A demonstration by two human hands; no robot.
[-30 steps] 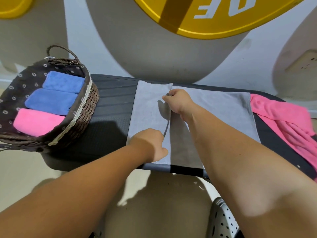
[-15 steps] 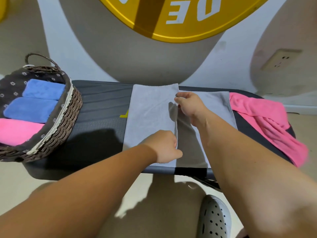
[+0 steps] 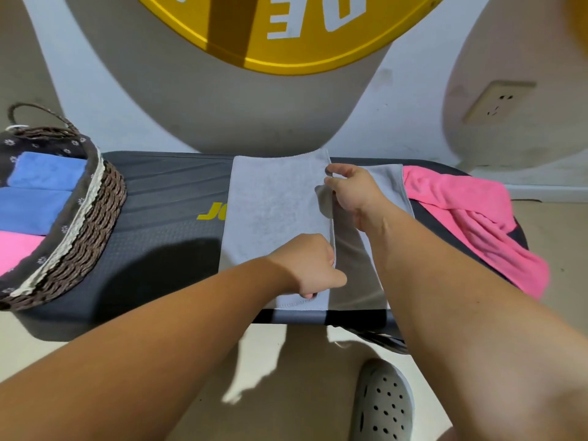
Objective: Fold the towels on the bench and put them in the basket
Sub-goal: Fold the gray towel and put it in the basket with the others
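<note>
Progress: roughly midway, by my reading. The basket (image 3: 95, 198) is sitting at the left edge of the frame on the tabletop (image 3: 165, 224). It is already holding two blue towels (image 3: 44, 171) and one folded pink towel (image 3: 16, 249), lying side by side. A loose pink towel (image 3: 461, 211) is still waiting, lying crumpled at the right of the frame and draping over the tabletop's end.

In work: the grey towel (image 3: 276, 202) is lying flat across the tabletop at centre frame. One flap is covering its left part, the free edge running far to near down the middle. A single, shaded layer is showing to the right of that edge.

The left hand (image 3: 310, 265), lower centre, is curling its fingers and pinching the flap's edge close to the near hem. The right hand (image 3: 353, 192), upper centre, is pinching the same edge at its far end.

The cloth is looking smooth and short-piled, with stitching showing along the near hem.

Remaining, as I judge it: finishing this fold, folding the towel smaller, placing it in the basket, then the loose pink one.
</note>
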